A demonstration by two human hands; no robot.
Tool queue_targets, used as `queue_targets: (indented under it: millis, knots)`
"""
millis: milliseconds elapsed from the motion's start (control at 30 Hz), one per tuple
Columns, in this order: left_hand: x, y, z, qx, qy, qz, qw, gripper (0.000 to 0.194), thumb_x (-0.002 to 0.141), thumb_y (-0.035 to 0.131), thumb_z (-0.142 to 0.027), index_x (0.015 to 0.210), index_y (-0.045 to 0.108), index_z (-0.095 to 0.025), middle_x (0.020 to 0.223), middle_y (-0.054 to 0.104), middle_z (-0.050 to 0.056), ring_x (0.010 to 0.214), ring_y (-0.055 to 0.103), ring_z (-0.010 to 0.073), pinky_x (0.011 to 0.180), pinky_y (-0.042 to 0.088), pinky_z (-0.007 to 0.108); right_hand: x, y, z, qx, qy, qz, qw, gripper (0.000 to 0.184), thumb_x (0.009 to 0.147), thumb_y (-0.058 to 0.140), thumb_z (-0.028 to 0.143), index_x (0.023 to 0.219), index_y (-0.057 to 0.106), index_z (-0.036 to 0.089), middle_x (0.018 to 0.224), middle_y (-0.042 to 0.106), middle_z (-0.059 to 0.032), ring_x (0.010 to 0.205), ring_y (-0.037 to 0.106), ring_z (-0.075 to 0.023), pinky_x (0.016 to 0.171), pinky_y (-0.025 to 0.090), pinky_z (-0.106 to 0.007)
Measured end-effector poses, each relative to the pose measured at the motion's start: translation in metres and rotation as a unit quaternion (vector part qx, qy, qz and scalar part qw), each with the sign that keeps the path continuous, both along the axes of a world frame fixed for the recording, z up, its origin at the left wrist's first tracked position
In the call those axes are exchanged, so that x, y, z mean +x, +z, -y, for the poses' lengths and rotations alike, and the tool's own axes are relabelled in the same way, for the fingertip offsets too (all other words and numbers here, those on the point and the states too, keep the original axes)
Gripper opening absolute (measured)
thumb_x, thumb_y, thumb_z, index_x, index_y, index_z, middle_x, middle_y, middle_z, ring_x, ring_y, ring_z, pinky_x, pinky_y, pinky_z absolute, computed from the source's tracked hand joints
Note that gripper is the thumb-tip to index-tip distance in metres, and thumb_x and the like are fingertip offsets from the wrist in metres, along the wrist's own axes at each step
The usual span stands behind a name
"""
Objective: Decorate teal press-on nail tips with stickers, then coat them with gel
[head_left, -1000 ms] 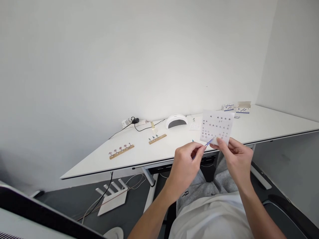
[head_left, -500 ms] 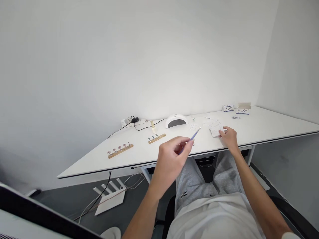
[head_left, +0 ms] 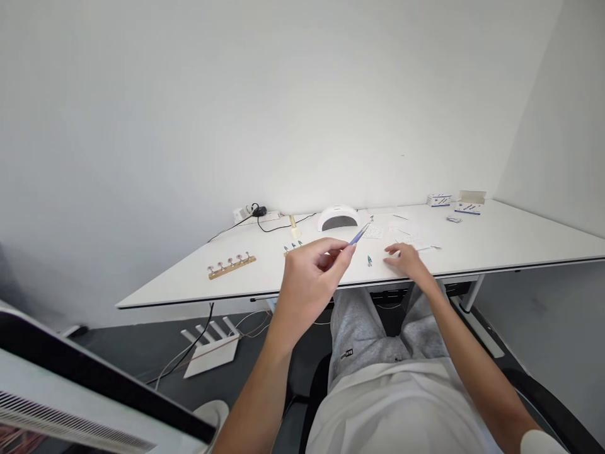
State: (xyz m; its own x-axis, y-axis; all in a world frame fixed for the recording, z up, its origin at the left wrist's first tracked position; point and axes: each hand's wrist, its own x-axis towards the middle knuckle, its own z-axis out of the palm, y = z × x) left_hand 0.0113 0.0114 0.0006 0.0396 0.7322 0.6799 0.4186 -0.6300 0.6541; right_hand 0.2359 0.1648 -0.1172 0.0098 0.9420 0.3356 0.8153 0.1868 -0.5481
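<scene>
My left hand [head_left: 314, 268] is closed on blue-handled tweezers [head_left: 358, 236], held above the table with the tips pointing away to the upper right. My right hand [head_left: 407, 260] hovers low over the table near its front edge, fingers apart with nothing visible between them. Just left of its fingertips stands a small dark green nail tip [head_left: 369, 259] on a holder. Thin pale sticker sheets [head_left: 407, 237] lie beyond my right hand, and a dotted sheet [head_left: 375, 232] lies beyond the tweezers.
A white nail lamp [head_left: 338, 212] stands at the back. Wooden strips carry nail tips, one strip [head_left: 231, 268] at the left and another partly hidden by my left hand. Small boxes [head_left: 439, 200] stand back right. A router [head_left: 212, 356] with cables sits on the floor.
My right hand has let go of the pale sheet and moved left and nearer, toward the green nail tip. The tweezers stay in my left hand. The view has shifted slightly.
</scene>
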Motion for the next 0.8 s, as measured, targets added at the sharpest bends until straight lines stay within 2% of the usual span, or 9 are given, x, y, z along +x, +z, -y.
queue_targets:
  millis: [67,167,333,467,567,667,800]
  knots:
    - [-0.001,0.000,0.000,0.002,0.004,0.000,1.000,0.014,0.083,0.063,-0.023,0.075,0.071,-0.014,0.059,0.060,-0.002,0.046,0.040,0.0050,0.043,0.033,0.019,-0.018,0.000,-0.002,-0.037,0.060,-0.003,0.998,0.024,0.094,0.062,0.033,0.109,0.065,0.016,0.113,0.066,-0.0074,0.099,0.064,-0.0205,0.087,0.054,-0.042]
    - [-0.002,0.000,0.000,0.004,0.005,-0.001,1.000,0.015,0.083,0.063,-0.023,0.075,0.071,-0.014,0.060,0.061,-0.001,0.047,0.041,0.0054,0.044,0.035,0.019,-0.033,0.003,-0.006,-0.064,0.095,-0.018,0.993,0.024,0.093,0.062,0.033,0.109,0.065,0.015,0.113,0.066,-0.0075,0.099,0.065,-0.0207,0.087,0.054,-0.042]
    - [-0.003,0.000,-0.001,0.002,0.003,-0.004,1.000,0.015,0.084,0.062,-0.024,0.075,0.071,-0.015,0.061,0.062,-0.001,0.050,0.044,0.0064,0.047,0.037,0.019,-0.037,0.008,0.001,-0.027,0.110,-0.094,0.989,0.020,0.093,0.063,0.033,0.100,0.067,0.014,0.103,0.069,-0.0056,0.092,0.066,-0.0186,0.083,0.055,-0.039]
    - [-0.002,0.000,0.000,0.003,-0.004,-0.010,1.000,0.017,0.084,0.062,-0.026,0.076,0.071,-0.014,0.065,0.064,0.001,0.054,0.050,0.0082,0.050,0.038,0.020,-0.031,0.014,0.037,0.065,0.125,-0.214,0.967,0.023,0.086,0.068,0.035,0.085,0.071,0.013,0.086,0.074,-0.0061,0.080,0.069,-0.0181,0.079,0.056,-0.037]
    - [0.002,-0.003,0.002,0.000,-0.017,-0.026,1.000,0.017,0.084,0.062,-0.026,0.078,0.070,-0.013,0.067,0.064,0.002,0.055,0.050,0.0082,0.050,0.037,0.021,-0.024,0.024,0.074,0.129,0.122,-0.297,0.938,0.030,0.080,0.069,0.043,0.083,0.074,0.013,0.078,0.075,-0.0073,0.068,0.068,-0.0188,0.066,0.057,-0.034]
    - [0.011,-0.008,0.004,0.009,-0.036,-0.052,0.998,0.013,0.085,0.061,-0.022,0.080,0.068,-0.014,0.066,0.060,0.000,0.054,0.047,0.0070,0.050,0.036,0.020,-0.016,0.038,0.105,0.177,0.117,-0.337,0.917,0.019,0.075,0.073,0.036,0.077,0.076,0.017,0.076,0.075,-0.0053,0.061,0.065,-0.0167,0.059,0.055,-0.032]
    - [0.024,-0.014,0.011,0.062,-0.053,-0.089,0.993,0.008,0.084,0.061,-0.013,0.079,0.067,-0.014,0.062,0.057,-0.003,0.053,0.045,0.0054,0.052,0.038,0.018,-0.009,0.053,0.129,0.249,0.117,-0.338,0.900,0.004,0.074,0.074,0.022,0.075,0.077,0.022,0.073,0.073,-0.0027,0.069,0.064,-0.0175,0.063,0.051,-0.031]
